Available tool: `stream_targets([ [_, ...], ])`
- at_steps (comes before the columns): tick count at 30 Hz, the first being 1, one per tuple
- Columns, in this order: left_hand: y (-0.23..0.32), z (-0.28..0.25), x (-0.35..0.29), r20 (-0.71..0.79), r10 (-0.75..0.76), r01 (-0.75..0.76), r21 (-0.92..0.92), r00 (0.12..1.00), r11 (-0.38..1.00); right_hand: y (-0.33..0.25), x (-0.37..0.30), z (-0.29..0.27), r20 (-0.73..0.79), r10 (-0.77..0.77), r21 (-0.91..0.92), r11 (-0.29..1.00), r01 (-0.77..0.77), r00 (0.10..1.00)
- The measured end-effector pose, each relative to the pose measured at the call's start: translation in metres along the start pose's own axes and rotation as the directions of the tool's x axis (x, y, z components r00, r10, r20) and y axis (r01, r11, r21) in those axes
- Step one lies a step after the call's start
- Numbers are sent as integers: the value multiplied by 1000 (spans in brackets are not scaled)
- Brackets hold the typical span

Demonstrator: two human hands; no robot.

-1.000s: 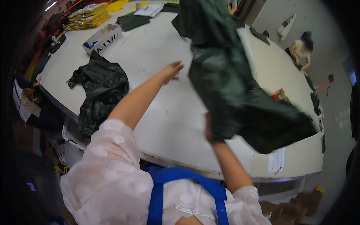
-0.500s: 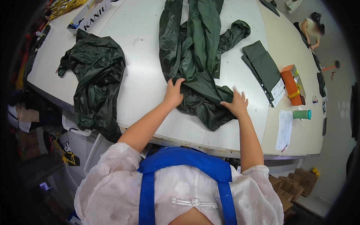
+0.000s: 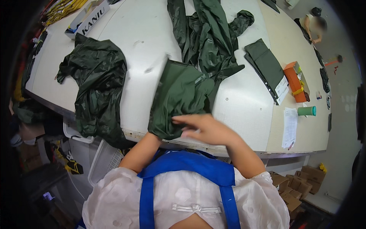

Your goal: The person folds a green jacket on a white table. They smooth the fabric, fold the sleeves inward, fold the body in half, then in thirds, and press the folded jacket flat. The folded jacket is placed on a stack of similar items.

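A dark green garment of thin, shiny cloth (image 3: 206, 42) stretches from the far edge of the view toward me. Its near end (image 3: 179, 87) is bunched close to the table's front edge. My left forearm (image 3: 142, 152) runs in under or inside this end, and the cloth hides my left hand. Over the bunched part is my right hand (image 3: 202, 128), slightly blurred, with fingers stretched out and thumb apart. Whether its fingertips touch the cloth I cannot tell. Another crumpled dark green garment (image 3: 101, 84) lies to the left, drooping over the front edge.
On the right are a folded dark green piece (image 3: 263, 65), an orange box (image 3: 295, 82), a green cup (image 3: 307, 111) and a paper sheet (image 3: 289, 126). A white box (image 3: 89, 19) stands far left. White bins (image 3: 103, 162) sit below the table. Another person (image 3: 314, 28) is far right.
The near end of the garment has been drawn left and toward me. My left hand has gone out of sight in the cloth; my right hand has moved left over it.
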State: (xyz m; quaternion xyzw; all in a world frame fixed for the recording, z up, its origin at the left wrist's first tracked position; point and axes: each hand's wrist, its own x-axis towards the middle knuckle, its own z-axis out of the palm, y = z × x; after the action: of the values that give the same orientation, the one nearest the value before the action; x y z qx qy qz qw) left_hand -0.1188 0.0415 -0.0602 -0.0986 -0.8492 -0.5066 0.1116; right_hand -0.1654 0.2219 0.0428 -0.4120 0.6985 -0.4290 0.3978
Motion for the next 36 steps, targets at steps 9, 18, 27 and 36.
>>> stream_targets([
  [9, 7, 15, -14, -52, -80, 41, -523, 995, 851, 46, -3, 16, -694, 51, 41, 999, -31, 718],
  [18, -1, 43, 16, -31, 100, -75, -875, 994, 478, 32, -23, -13, -359, 329, 269, 933, -241, 874],
  [27, 40, 27, 23, 231, -380, 249, -968, 896, -1, 120, -44, 72, -829, -374, -538, 736, -411, 415],
  [36, -30, 20, -109, 567, -289, 360, -15, 771, 933, 179, -181, 21, -942, -8, -81, 976, -204, 335],
])
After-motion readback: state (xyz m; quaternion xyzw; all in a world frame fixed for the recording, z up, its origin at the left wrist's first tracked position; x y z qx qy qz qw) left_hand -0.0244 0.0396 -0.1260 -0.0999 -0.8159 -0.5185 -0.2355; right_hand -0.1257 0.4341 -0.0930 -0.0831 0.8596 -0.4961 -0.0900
